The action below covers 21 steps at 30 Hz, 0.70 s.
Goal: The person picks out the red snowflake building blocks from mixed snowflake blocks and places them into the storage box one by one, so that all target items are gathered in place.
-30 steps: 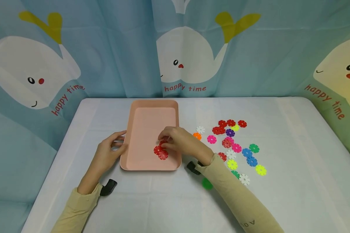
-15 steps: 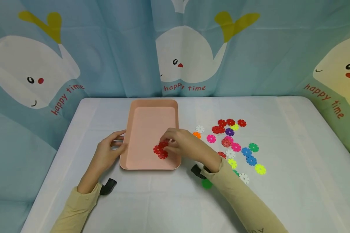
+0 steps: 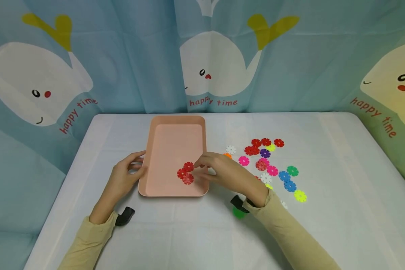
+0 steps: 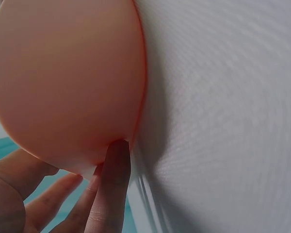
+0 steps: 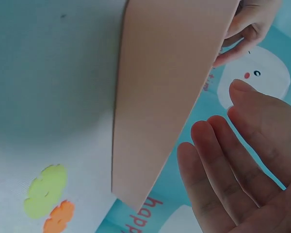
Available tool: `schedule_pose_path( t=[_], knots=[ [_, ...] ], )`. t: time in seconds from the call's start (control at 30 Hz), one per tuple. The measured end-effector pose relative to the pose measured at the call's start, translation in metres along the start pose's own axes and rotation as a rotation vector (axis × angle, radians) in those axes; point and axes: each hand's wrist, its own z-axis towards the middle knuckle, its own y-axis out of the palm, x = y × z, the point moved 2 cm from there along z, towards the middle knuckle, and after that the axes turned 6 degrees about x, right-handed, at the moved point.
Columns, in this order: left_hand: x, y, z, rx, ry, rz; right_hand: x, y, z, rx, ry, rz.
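In the head view, three red plastic snowflake discs point(image 3: 188, 179) lie together in the pink tray point(image 3: 175, 142), near its lower right. The right hand point(image 3: 217, 170) hovers over the tray's right rim just beside them, fingers extended and apart, holding nothing. Its straight fingers point(image 5: 203, 165) also show in the right wrist view, apart from the tray wall. At the tray's left side, the left hand point(image 3: 125, 178) touches the outer wall with its fingertips. The left wrist view shows relaxed fingers point(image 4: 114, 189) against the tray's outside, not wrapped round it.
Right of the tray, loose discs are scattered on the white table point(image 3: 341, 168): red discs point(image 3: 251, 150), a purple disc point(image 3: 265, 153), blue discs point(image 3: 290, 186), a yellow disc point(image 3: 300, 195) and others. A green disc point(image 3: 238, 212) lies under the right wrist. A whale-print curtain point(image 3: 138, 56) hangs behind.
The right hand has let go of the red discs and drawn back to the right, its fingers spreading. The three discs stay in the tray. The left hand has not moved.
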Motion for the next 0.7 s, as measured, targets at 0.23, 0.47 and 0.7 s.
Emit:
schedule_pose_path(
  t=[0.23, 0.47, 0.7],
  knots=[
    [0.002, -0.001, -0.001, 0.000, 0.000, 0.001, 0.005, -0.002, -0.008, 0.005, 0.023, -0.047],
    [0.001, 0.000, -0.001, 0.001, -0.005, 0.008, 0.006, -0.003, -0.016, 0.000, 0.029, -0.071],
    [-0.001, 0.001, -0.001, 0.002, 0.001, 0.008, 0.010, -0.006, -0.023, 0.011, 0.044, -0.077]
  ],
)
